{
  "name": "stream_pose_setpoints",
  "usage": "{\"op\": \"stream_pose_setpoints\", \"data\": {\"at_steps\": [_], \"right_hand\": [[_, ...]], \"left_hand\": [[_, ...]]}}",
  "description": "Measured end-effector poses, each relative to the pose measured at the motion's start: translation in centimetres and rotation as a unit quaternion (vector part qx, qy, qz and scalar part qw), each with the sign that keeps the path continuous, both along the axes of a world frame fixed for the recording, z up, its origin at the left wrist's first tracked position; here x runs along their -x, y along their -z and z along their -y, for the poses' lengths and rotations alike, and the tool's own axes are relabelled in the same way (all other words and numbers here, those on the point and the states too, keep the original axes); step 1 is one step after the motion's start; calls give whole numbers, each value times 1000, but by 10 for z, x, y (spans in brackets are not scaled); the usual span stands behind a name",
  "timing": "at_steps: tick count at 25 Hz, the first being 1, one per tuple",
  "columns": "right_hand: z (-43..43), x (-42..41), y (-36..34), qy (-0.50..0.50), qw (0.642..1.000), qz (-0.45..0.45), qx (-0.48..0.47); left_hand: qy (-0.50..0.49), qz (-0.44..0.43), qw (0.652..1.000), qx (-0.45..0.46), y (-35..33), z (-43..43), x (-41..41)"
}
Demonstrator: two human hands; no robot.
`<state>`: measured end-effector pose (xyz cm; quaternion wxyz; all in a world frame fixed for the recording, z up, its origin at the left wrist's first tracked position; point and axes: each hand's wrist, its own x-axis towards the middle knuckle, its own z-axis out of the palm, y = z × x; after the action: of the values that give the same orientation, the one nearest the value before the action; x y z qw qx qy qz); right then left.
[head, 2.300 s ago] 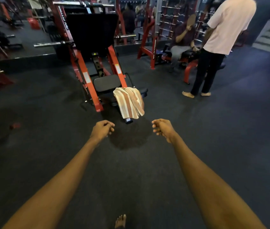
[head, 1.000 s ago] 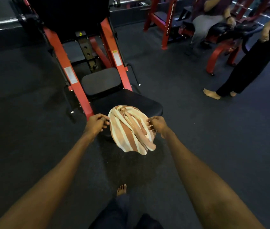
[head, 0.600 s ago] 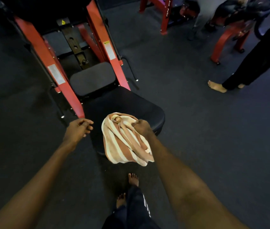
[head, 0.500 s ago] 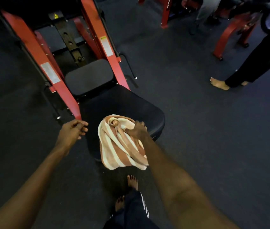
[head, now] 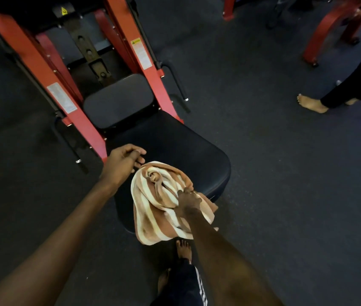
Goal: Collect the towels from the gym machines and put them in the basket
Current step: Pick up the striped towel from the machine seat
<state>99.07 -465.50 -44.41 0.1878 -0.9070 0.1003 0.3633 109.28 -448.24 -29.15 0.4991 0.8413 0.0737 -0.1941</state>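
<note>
The right hand (head: pixel 187 200) pinches a bunched fold of the striped towel (head: pixel 153 219), which hangs downward from that grip over the near edge of the black seat pad (head: pixel 175 142). The left hand (head: pixel 123 161), loosely curled and empty, hovers just beside the towel's upper edge.

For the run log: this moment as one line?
step: towel pickup | right hand: grips striped towel draped over black seat pad | left hand: empty, beside towel | basket: not in view
</note>
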Motion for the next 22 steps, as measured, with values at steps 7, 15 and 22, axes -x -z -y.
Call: {"op": "stream_pose_setpoints", "data": {"at_steps": [7,15,22], "right_hand": [[40,5,-33,141,988,14,-59],[113,96,-176,293,947,126,-38],[151,268,-275,498,834,237,9]], "left_hand": [[42,25,998,27,-41,31,-9],[233,74,959,143,-126,138,24],[419,117,883,175,-194,232,134]]}}
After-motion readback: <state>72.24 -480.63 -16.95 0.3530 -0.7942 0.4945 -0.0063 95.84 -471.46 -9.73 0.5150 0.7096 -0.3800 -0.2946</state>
